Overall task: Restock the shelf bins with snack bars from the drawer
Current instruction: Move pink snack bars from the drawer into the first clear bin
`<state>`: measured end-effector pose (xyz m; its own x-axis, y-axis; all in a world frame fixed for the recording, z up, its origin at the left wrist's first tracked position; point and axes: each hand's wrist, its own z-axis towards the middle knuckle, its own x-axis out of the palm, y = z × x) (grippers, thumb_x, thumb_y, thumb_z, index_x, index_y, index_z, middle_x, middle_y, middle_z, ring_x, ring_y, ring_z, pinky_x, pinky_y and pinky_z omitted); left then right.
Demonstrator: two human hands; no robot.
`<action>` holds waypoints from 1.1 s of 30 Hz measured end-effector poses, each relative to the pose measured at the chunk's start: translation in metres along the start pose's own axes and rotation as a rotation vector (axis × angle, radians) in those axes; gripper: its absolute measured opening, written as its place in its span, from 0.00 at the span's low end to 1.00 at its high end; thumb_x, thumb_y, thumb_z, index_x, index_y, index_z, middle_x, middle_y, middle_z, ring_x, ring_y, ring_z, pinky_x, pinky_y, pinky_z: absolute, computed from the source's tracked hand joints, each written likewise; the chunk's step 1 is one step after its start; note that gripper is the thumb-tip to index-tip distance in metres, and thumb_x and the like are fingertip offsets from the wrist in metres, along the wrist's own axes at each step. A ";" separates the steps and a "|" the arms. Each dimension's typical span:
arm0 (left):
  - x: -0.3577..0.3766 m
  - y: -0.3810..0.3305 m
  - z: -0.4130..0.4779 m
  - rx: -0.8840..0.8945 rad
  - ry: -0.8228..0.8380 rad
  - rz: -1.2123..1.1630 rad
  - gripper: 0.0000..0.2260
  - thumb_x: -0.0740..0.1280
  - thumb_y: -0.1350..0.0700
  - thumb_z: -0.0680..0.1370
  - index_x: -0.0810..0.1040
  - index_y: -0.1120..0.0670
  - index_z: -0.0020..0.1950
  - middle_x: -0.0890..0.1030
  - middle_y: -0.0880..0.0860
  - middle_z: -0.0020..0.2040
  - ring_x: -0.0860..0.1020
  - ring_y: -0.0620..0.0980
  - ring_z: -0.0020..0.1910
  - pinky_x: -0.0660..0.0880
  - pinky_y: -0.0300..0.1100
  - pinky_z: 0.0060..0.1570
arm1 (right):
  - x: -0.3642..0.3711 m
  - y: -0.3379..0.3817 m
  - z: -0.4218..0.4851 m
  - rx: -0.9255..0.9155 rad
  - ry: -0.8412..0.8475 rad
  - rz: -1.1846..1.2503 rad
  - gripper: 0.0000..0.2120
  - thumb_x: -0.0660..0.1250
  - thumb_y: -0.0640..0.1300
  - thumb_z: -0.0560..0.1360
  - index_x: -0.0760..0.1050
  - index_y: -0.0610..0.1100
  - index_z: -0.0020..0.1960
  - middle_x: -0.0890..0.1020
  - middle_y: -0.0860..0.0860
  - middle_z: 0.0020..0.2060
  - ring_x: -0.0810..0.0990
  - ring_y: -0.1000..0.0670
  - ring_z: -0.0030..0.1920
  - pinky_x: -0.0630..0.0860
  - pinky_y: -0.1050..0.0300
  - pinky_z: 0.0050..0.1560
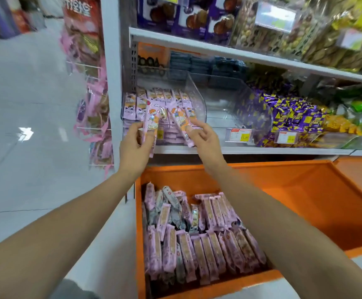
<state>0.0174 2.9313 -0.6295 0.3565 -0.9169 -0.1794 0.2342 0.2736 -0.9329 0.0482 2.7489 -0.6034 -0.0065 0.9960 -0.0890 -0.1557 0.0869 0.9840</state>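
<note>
An open orange drawer [305, 190] below the shelf holds several pink-wrapped snack bars [199, 240] at its left end. Above it, a clear shelf bin [197, 98] at the far left of the lower shelf holds rows of the same pink bars [160, 98]. My left hand [136, 145] grips a pink snack bar [152, 121] upright at the bin's front. My right hand [203, 134] pinches another pink snack bar [181, 124], tilted, just right of the first one. Both bars are at the bin's front wall.
A second clear bin [236, 108] to the right looks nearly bare. Purple-and-yellow candies [294, 117] fill the bin beyond it. Price tags [239, 134] hang on the shelf edge. Pink packets hang on a wire rack [95, 117] at left, over grey floor.
</note>
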 end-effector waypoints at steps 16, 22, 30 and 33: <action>-0.031 0.017 0.036 -0.069 -0.046 0.131 0.17 0.63 0.49 0.81 0.68 0.50 0.69 0.79 0.44 0.45 0.79 0.47 0.41 0.77 0.47 0.42 | 0.053 0.023 0.090 -0.111 0.031 -0.675 0.08 0.66 0.48 0.79 0.72 0.44 0.52 0.78 0.51 0.36 0.75 0.51 0.36 0.69 0.54 0.37; -0.030 0.017 0.040 -0.101 -0.098 0.157 0.15 0.64 0.49 0.81 0.70 0.49 0.67 0.77 0.47 0.43 0.75 0.40 0.38 0.68 0.37 0.37 | 0.042 0.023 0.098 -0.120 0.167 -0.808 0.14 0.71 0.50 0.72 0.69 0.48 0.51 0.74 0.51 0.37 0.72 0.51 0.37 0.64 0.56 0.34; -0.028 0.012 0.040 -0.136 -0.129 0.156 0.13 0.64 0.49 0.81 0.70 0.47 0.65 0.80 0.48 0.47 0.79 0.45 0.44 0.71 0.40 0.39 | 0.035 0.031 0.125 -0.003 0.223 -0.551 0.12 0.71 0.41 0.72 0.71 0.53 0.51 0.81 0.45 0.42 0.82 0.43 0.39 0.77 0.50 0.39; -0.032 0.007 0.038 -0.157 -0.133 0.175 0.15 0.64 0.48 0.81 0.70 0.47 0.66 0.79 0.44 0.43 0.78 0.42 0.42 0.70 0.38 0.37 | 0.046 0.035 0.135 0.002 0.220 -0.446 0.13 0.71 0.40 0.73 0.72 0.55 0.50 0.80 0.43 0.48 0.83 0.38 0.42 0.78 0.47 0.36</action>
<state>0.0420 2.9736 -0.6188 0.4970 -0.8108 -0.3092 0.0191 0.3665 -0.9302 0.1755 2.8007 -0.5522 -0.1475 0.8343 -0.5312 -0.1892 0.5034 0.8431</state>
